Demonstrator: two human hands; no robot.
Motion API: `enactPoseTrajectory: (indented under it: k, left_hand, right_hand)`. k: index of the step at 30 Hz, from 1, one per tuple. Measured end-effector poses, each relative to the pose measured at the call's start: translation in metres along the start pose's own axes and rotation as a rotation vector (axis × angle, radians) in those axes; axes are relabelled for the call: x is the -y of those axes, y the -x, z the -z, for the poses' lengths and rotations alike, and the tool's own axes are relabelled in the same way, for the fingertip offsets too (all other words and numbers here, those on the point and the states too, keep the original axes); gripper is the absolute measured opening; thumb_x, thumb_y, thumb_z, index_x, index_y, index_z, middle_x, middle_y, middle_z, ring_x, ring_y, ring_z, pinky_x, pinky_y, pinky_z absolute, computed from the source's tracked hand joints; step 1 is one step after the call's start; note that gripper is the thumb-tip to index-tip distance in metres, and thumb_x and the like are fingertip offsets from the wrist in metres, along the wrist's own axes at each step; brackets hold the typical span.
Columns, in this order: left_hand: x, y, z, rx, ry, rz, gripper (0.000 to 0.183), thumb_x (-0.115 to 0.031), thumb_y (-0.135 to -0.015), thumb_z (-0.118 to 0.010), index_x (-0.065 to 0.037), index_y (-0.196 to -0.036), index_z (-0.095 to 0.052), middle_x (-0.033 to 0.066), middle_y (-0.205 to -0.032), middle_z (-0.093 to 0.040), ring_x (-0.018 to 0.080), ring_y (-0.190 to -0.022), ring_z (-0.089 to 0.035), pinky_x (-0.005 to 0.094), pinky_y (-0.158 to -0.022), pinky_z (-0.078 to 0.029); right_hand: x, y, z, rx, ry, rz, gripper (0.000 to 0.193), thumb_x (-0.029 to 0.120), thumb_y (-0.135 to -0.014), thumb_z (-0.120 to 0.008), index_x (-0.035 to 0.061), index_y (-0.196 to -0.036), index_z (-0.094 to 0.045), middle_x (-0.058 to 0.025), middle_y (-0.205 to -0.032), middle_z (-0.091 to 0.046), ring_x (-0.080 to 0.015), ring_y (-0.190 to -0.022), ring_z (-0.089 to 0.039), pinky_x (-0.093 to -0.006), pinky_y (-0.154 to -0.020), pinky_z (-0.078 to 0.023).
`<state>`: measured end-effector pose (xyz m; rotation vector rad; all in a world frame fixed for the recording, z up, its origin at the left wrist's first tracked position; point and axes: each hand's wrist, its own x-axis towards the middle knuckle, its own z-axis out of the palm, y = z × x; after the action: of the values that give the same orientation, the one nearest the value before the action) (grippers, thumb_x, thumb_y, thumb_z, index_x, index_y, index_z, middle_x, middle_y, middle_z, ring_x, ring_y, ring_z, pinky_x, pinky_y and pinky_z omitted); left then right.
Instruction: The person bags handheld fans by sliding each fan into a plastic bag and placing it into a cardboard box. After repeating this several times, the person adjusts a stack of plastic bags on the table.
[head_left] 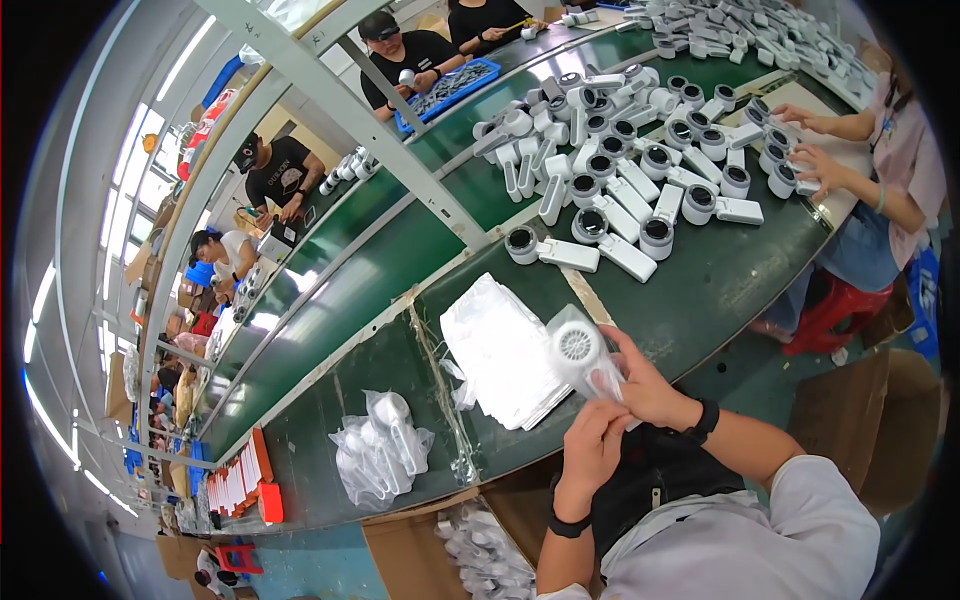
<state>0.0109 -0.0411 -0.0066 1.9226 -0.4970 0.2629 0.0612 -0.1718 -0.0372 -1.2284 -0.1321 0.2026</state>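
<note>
A white handheld fan (577, 345) with a round grille sits inside a clear plastic bag, held up over the table's near edge. My right hand (650, 388) is wrapped round its handle from the right. My left hand (596, 440) is closed at the lower end of the bag, by the handle's bottom; the fingers hide most of that end. Just left of the fan lies a stack of flat white plastic bags (500, 350). Farther left on the table is a small heap of bagged fans (385, 450).
Many unbagged white fans (625, 185) cover the table ahead, and a co-worker's hands (815, 155) touch some at the right. An open carton (420, 550) with bagged fans stands below the table's edge. A metal frame post (400, 160) rises ahead. Orange boxes (245, 470) stand left.
</note>
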Motion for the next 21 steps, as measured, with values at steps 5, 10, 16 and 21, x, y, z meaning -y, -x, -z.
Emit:
enactPoseTrajectory:
  k: [5, 10, 16, 21]
  left_hand:
    - [0.020, 0.014, 0.000, -0.394, 0.353, 0.255, 0.029, 0.001, -0.091, -0.052, -0.004, -0.119, -0.050, 0.0074, -0.108, -0.056, 0.0200, -0.100, -0.057, 0.0292, -0.081, -0.049]
    - [0.024, 0.027, -0.014, -0.227, 0.963, 0.625, 0.049, -0.015, -0.100, -0.049, -0.015, -0.144, -0.028, 0.0069, -0.138, -0.045, 0.0204, -0.116, -0.054, 0.0365, -0.093, -0.049]
    - [0.027, 0.031, 0.015, -0.299, 1.201, 0.518, 0.048, -0.023, -0.098, -0.055, -0.018, -0.140, -0.033, 0.0075, -0.131, -0.050, 0.0245, -0.104, -0.058, 0.0404, -0.073, -0.051]
    - [0.026, 0.036, 0.052, -0.522, 1.019, 0.414, 0.045, -0.025, -0.098, -0.053, -0.017, -0.138, -0.034, 0.0072, -0.127, -0.050, 0.0265, -0.096, -0.057, 0.0419, -0.065, -0.050]
  right_hand:
    - [-0.003, 0.004, -0.004, 0.053, -0.068, 0.018, 0.057, 0.014, -0.096, -0.058, 0.0055, -0.143, -0.025, -0.0091, -0.105, -0.063, -0.0118, -0.090, -0.062, -0.0273, -0.077, -0.051]
    - [-0.007, 0.013, -0.029, -0.087, 0.246, 0.253, 0.040, 0.005, -0.087, -0.057, 0.0011, -0.126, -0.047, -0.0124, -0.094, -0.062, -0.0229, -0.080, -0.064, -0.0316, -0.070, -0.050]
    - [0.027, 0.008, -0.032, -0.300, 0.468, 0.475, 0.017, -0.004, -0.081, -0.059, -0.0018, -0.097, -0.066, -0.0161, -0.090, -0.065, -0.0280, -0.069, -0.063, -0.0312, -0.060, -0.048]
    - [0.006, 0.016, -0.032, -0.119, 0.600, 0.598, 0.012, -0.002, -0.084, -0.061, -0.0042, -0.095, -0.066, -0.0144, -0.081, -0.068, -0.0204, -0.070, -0.066, -0.0284, -0.060, -0.049]
